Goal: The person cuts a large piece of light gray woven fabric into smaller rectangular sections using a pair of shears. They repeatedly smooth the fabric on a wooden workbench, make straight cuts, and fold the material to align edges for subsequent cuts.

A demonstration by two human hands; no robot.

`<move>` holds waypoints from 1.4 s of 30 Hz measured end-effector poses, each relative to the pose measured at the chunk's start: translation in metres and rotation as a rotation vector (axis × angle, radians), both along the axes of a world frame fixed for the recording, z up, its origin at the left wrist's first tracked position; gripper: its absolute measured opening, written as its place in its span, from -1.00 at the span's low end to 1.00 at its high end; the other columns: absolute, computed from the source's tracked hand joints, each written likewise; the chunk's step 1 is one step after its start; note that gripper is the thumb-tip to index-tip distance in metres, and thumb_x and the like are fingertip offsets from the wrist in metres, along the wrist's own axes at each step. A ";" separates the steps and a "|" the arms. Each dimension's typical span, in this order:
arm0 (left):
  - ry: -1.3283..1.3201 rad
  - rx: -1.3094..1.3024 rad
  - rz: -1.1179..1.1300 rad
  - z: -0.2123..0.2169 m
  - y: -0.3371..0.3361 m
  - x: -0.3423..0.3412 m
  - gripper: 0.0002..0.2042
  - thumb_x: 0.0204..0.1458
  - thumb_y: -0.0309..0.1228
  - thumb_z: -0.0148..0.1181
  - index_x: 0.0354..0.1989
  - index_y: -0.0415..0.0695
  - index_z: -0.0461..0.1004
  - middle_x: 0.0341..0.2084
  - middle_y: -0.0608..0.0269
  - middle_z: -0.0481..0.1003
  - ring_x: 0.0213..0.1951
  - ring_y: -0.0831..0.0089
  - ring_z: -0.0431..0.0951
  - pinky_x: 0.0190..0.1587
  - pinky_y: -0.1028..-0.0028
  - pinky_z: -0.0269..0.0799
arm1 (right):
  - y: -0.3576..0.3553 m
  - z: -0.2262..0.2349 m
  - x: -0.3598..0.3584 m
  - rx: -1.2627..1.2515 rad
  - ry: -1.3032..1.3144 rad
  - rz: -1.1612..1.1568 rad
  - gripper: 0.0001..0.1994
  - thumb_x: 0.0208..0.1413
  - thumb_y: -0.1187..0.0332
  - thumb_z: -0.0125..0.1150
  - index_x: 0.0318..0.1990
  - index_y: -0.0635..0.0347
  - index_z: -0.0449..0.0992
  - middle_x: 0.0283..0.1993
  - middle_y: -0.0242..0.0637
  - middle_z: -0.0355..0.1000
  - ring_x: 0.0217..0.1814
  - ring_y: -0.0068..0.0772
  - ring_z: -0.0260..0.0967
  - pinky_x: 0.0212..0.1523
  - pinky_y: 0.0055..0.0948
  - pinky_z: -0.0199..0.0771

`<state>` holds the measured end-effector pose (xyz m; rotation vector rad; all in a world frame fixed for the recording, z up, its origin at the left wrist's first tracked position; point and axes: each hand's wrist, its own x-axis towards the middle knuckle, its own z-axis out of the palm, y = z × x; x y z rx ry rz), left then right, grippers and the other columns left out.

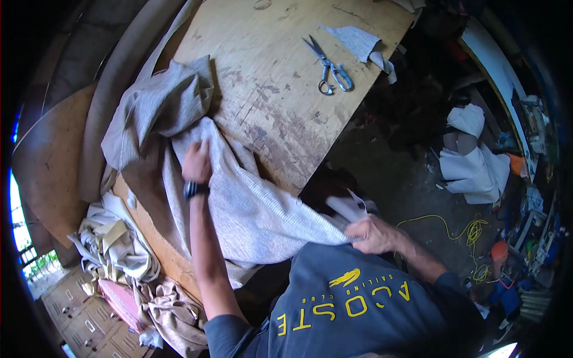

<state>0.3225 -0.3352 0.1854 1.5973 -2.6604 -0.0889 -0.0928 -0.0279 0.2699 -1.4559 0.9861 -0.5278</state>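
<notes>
A large piece of light grey woven fabric [250, 206] is bunched over the near left part of the wooden table and hangs off its edge toward my body. My left hand [197, 162], a dark watch on its wrist, is closed on the cloth near the middle of the bunched part. At the fabric's right end, my right hand [373, 234] grips a gathered corner, which is drawn taut beside my shirt. Farther off on the table lie scissors [327, 68], with their blades slightly apart. A small scrap of grey fabric [355, 43] rests beyond them at the table's right edge.
The worn plywood tabletop [256, 89] ends in a straight right edge. Fabric rolls [113, 113] stand along the left. Crumpled cloth [116, 241] is heaped at the lower left. On the floor to the right are white material [474, 173] and a coiled yellow cord [473, 231].
</notes>
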 end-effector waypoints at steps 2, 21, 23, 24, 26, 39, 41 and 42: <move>-0.229 0.203 0.283 -0.008 -0.050 -0.079 -0.41 0.13 0.17 0.09 -0.07 -0.18 0.59 -0.07 -0.08 0.57 -0.11 0.02 0.61 -0.06 0.18 0.53 | 0.009 0.014 0.003 -0.063 0.096 0.074 -0.80 -0.16 0.41 0.18 -0.34 0.31 0.50 -0.38 -0.09 0.42 -0.25 0.02 0.48 -0.27 -0.12 0.44; -0.716 0.696 -0.247 -0.016 0.041 -0.002 -0.54 0.20 0.06 0.04 0.11 0.04 0.50 -0.15 -0.01 0.60 -0.05 0.03 0.60 0.00 0.13 0.49 | 0.050 -0.011 0.028 -0.032 0.038 -0.396 -0.77 0.05 0.39 0.24 -0.14 0.25 0.62 -0.25 -0.05 0.56 -0.20 0.06 0.53 -0.16 -0.17 0.51; -0.918 0.813 -0.316 0.000 0.039 0.005 -0.54 0.28 0.09 -0.19 0.17 0.20 0.48 -0.11 0.03 0.61 -0.05 0.04 0.61 0.02 0.14 0.47 | 0.046 -0.006 0.025 -0.039 0.072 -0.353 -0.79 0.06 0.40 0.24 -0.16 0.26 0.61 -0.26 -0.05 0.55 -0.21 0.06 0.52 -0.17 -0.17 0.50; -0.882 0.928 -0.314 0.028 0.034 -0.007 -0.57 0.29 0.06 -0.16 0.15 0.22 0.51 -0.07 0.04 0.60 -0.04 0.05 0.61 0.04 0.15 0.46 | 0.042 -0.003 0.025 -0.036 0.087 -0.338 -0.81 0.07 0.40 0.24 -0.18 0.26 0.61 -0.27 -0.05 0.54 -0.22 0.07 0.52 -0.19 -0.16 0.49; -0.415 0.974 -0.346 0.023 0.012 0.036 -0.62 0.32 -0.04 -0.12 0.02 0.10 0.60 -0.14 0.05 0.60 -0.13 0.07 0.60 0.03 0.23 0.46 | 0.035 0.002 0.023 -0.029 0.108 -0.304 -0.83 0.07 0.39 0.24 -0.23 0.28 0.59 -0.29 -0.04 0.53 -0.23 0.08 0.51 -0.20 -0.14 0.47; 0.537 -0.467 -0.130 0.097 -0.216 -0.139 -0.61 0.23 -0.23 0.16 0.16 -0.13 0.43 0.12 -0.26 0.36 0.14 -0.13 0.37 0.21 0.16 0.33 | -0.159 -0.132 0.001 0.003 0.003 -0.603 -0.68 0.23 0.18 0.23 -0.29 0.34 0.54 -0.46 -0.49 0.40 -0.36 -0.63 0.27 -0.32 -0.39 0.35; 0.308 -0.490 -0.232 0.055 -0.149 -0.123 -0.50 0.21 -0.19 0.18 0.27 -0.17 0.32 0.21 -0.27 0.28 0.22 -0.16 0.30 0.26 0.10 0.27 | -0.153 -0.179 -0.026 0.079 -0.060 -0.729 -0.74 0.24 0.22 0.22 -0.28 0.30 0.55 -0.45 -0.54 0.40 -0.36 -0.67 0.27 -0.31 -0.44 0.34; 0.592 -0.308 -0.042 0.037 -0.100 -0.118 -0.45 0.20 -0.20 0.20 0.30 -0.20 0.28 0.26 -0.24 0.24 0.27 -0.15 0.27 0.28 0.10 0.24 | -0.143 -0.192 -0.032 0.129 -0.105 -0.793 -0.76 0.24 0.25 0.22 -0.28 0.28 0.56 -0.44 -0.56 0.40 -0.35 -0.69 0.26 -0.30 -0.46 0.33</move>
